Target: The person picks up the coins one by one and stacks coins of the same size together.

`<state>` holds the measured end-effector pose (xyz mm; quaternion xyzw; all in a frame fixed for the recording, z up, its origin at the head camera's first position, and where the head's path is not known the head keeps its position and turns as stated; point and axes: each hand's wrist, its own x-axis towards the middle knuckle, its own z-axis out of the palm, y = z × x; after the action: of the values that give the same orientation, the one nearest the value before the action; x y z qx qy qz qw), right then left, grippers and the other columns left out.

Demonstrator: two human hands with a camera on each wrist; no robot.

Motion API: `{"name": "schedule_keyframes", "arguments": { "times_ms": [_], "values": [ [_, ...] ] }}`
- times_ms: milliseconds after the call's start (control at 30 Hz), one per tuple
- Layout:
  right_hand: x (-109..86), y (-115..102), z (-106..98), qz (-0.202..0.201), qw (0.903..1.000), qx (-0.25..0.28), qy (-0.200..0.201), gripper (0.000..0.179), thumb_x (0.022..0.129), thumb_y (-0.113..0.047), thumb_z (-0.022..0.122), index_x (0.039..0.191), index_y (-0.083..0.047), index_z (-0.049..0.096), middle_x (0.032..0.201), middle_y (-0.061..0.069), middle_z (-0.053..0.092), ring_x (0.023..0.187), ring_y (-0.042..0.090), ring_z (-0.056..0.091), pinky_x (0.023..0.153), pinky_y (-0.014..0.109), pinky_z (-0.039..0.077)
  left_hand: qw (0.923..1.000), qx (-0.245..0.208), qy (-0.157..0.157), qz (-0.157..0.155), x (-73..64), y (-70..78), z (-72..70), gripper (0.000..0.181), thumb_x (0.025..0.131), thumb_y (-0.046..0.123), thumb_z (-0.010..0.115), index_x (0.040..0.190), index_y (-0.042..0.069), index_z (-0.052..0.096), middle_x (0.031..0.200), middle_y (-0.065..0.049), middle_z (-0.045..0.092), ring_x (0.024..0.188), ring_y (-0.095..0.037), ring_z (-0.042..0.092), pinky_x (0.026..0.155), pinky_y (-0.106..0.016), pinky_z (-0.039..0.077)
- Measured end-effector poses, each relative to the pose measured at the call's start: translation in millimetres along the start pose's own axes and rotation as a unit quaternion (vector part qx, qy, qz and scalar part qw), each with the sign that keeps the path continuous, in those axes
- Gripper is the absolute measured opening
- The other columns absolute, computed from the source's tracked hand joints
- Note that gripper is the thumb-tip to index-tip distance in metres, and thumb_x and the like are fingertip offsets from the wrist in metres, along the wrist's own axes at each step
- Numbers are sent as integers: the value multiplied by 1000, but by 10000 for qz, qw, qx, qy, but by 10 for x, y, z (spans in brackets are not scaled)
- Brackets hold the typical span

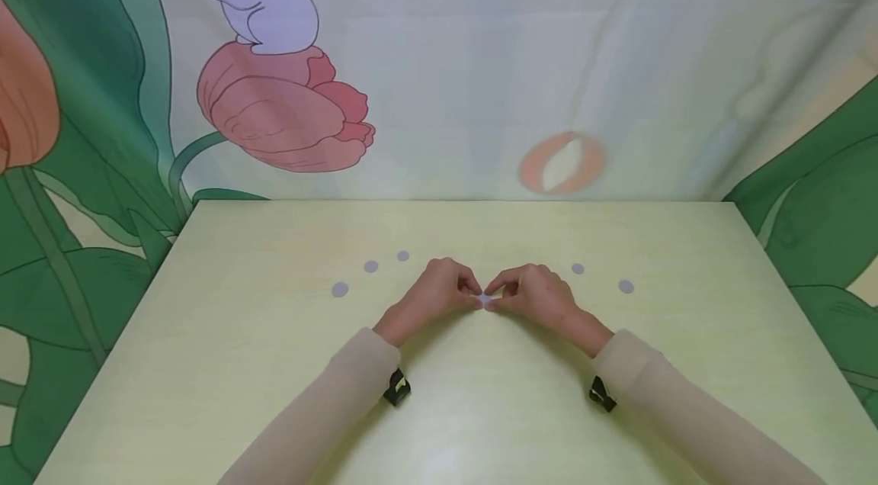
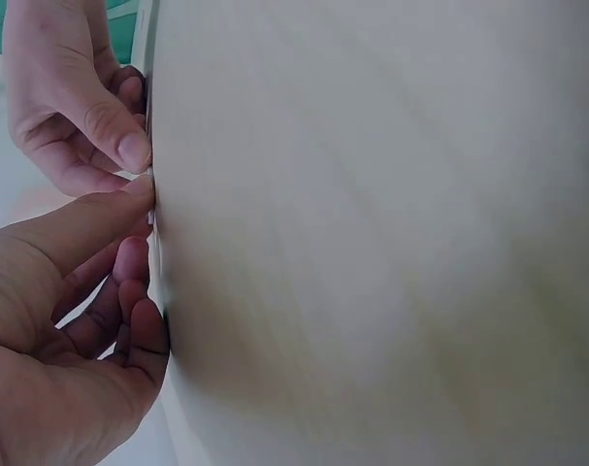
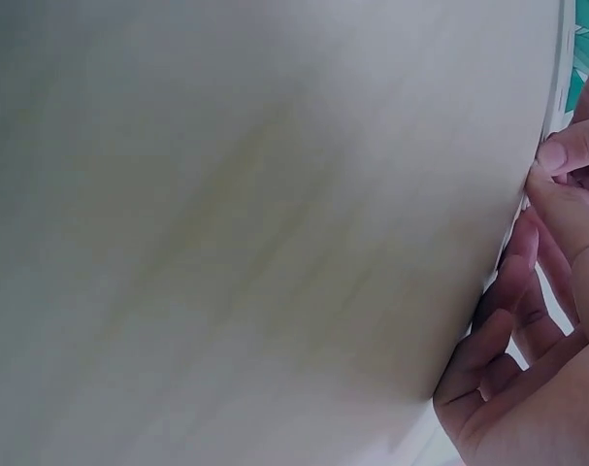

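A small flat grey-purple disc (image 1: 484, 300) lies at the middle of the table, largely covered by fingertips. From its left side my left hand (image 1: 446, 290) pinches it between thumb and forefinger. My right hand (image 1: 543, 296) pinches the same disc from the right, its fingertips meeting those of the left. In the left wrist view, the left thumb (image 2: 100, 218) is close to the tabletop, with the other fingers curled beneath the palm. The right wrist view shows the right thumb (image 3: 566, 209) against the left fingertips; the disc itself is hidden there.
Three similar discs lie left of the hands: a near one (image 1: 340, 290), a middle one (image 1: 371, 266) and a far one (image 1: 403, 256). Two more, an inner disc (image 1: 578, 269) and an outer disc (image 1: 626, 287), lie to the right. A printed curtain (image 1: 446, 73) hangs behind the pale table (image 1: 494, 424).
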<state>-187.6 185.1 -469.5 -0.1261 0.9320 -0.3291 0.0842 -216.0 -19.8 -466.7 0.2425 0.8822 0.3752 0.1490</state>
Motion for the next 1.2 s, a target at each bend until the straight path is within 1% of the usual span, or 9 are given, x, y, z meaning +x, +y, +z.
{"name": "schedule_keyframes", "arguments": {
  "times_ms": [133,300,367,500,633,767,900,1067,1200],
  "values": [
    [-4,-9,21,82,10000,-23,48,14,82,-34,86,95,-30,80,70,-11,63,59,9,51,47,24,31,9999,83,-67,80,-21,-6,-42,11,84,9,84,93,4,79,71,1,65,66,-8,53,62,-19,44],
    [1,-13,27,154,9998,-97,12,14,82,-35,86,95,-31,80,71,-10,62,59,10,51,48,25,31,10000,57,-15,-69,-80,-17,-167,19,87,11,82,103,4,77,77,0,65,71,-12,56,65,-21,47],
    [-1,-14,24,184,9998,-114,-9,15,82,-36,86,95,-31,80,71,-10,62,60,10,51,49,25,32,9998,30,22,-177,-128,-27,-229,23,88,13,81,108,4,75,79,-1,63,73,-13,55,65,-23,47],
    [-2,-17,20,213,9997,-106,4,15,82,-35,86,95,-31,80,73,-10,63,62,11,53,51,26,35,9996,99,134,-221,-265,-81,-349,25,89,13,80,112,4,74,82,-1,63,76,-16,56,67,-25,48],
    [-7,-15,18,206,9998,-79,19,14,82,-35,86,95,-31,80,75,-10,63,64,11,53,51,26,36,9990,146,367,-193,-441,-166,-463,25,89,12,79,112,4,73,85,-3,63,79,-17,58,70,-28,50],
    [-11,-10,19,230,9997,-51,0,15,82,-36,86,95,-32,80,75,-11,63,63,11,52,50,26,33,9969,124,751,-220,-615,-282,-572,25,88,10,79,111,3,74,88,-5,64,82,-20,59,71,-30,50],
    [-8,-7,27,261,9996,-62,-21,15,82,-37,86,95,-33,79,76,-10,64,63,11,51,50,25,31,9936,223,1065,-307,-754,-393,-691,27,87,8,80,112,2,73,90,-6,65,83,-21,60,70,-31,50],
    [-2,-8,25,269,9996,-103,-31,16,82,-37,86,95,-33,80,76,-10,64,63,12,52,51,26,32,9895,495,1260,-502,-897,-501,-848,29,86,8,80,113,2,73,91,-8,65,84,-23,60,71,-33,50],
    [8,-19,4,201,9996,-193,-66,16,82,-38,85,95,-31,80,75,-10,63,63,11,51,52,26,33,9872,640,1318,-627,-1013,-596,-968,30,86,8,80,114,0,72,92,-10,65,85,-25,60,71,-32,49]
  ]
}}
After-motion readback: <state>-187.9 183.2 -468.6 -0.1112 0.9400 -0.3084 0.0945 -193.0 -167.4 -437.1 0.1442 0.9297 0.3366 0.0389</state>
